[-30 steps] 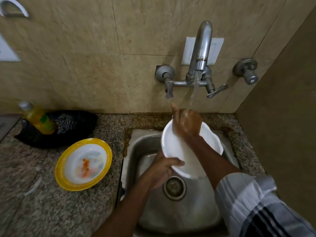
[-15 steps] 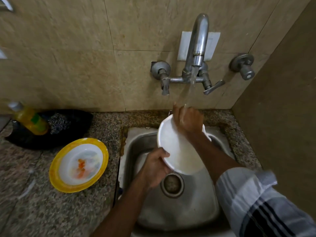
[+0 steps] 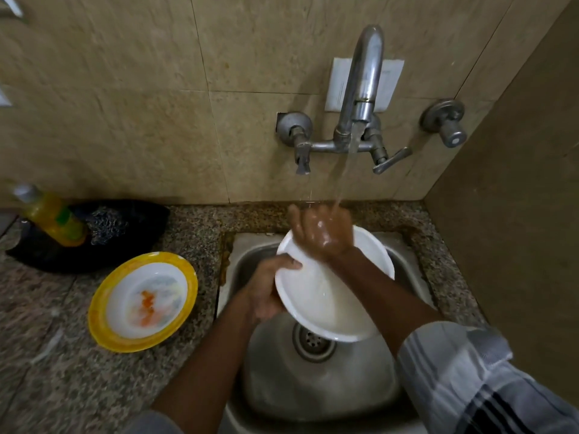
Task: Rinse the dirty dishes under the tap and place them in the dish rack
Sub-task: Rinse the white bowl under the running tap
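A white plate (image 3: 326,296) is tilted over the steel sink (image 3: 313,386). My left hand (image 3: 269,289) grips its left rim from below. My right hand (image 3: 322,233) lies flat on the plate's upper face, fingers spread, wet from the stream. Water runs from the wall tap (image 3: 363,86) onto my right hand and the plate. A second plate with a yellow rim (image 3: 142,300) and orange food smears sits on the granite counter to the left of the sink. No dish rack is in view.
A yellow soap bottle (image 3: 51,216) and a steel scrubber (image 3: 108,222) rest in a black holder at the counter's back left. The sink drain (image 3: 313,341) lies below the plate. A brown wall closes off the right side.
My right hand has stayed on the plate's upper part under the water, shifting slightly. The plate has tilted and turned a little in my left hand.
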